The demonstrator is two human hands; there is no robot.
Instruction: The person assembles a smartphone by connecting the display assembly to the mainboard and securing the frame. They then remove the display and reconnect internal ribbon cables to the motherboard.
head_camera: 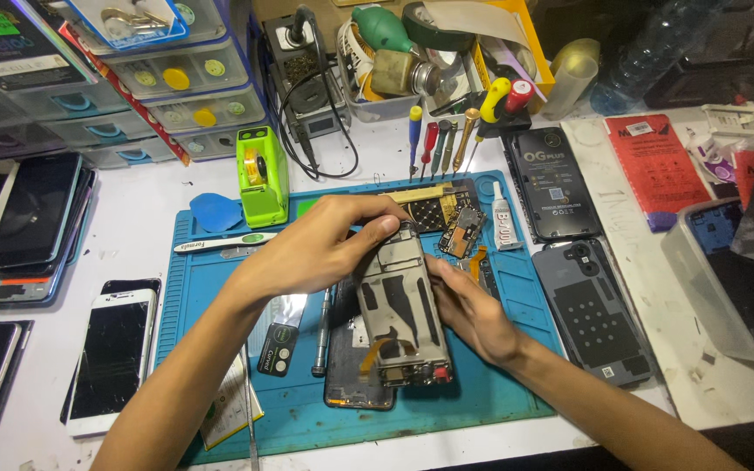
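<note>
Left hand [311, 253] | right hand [473, 314] | phone frame [403, 318] lengthwise away, near-vertical

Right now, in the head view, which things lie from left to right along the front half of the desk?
White phone with cracked screen → left hand → opened phone frame → right hand → grey back cover.
</note>
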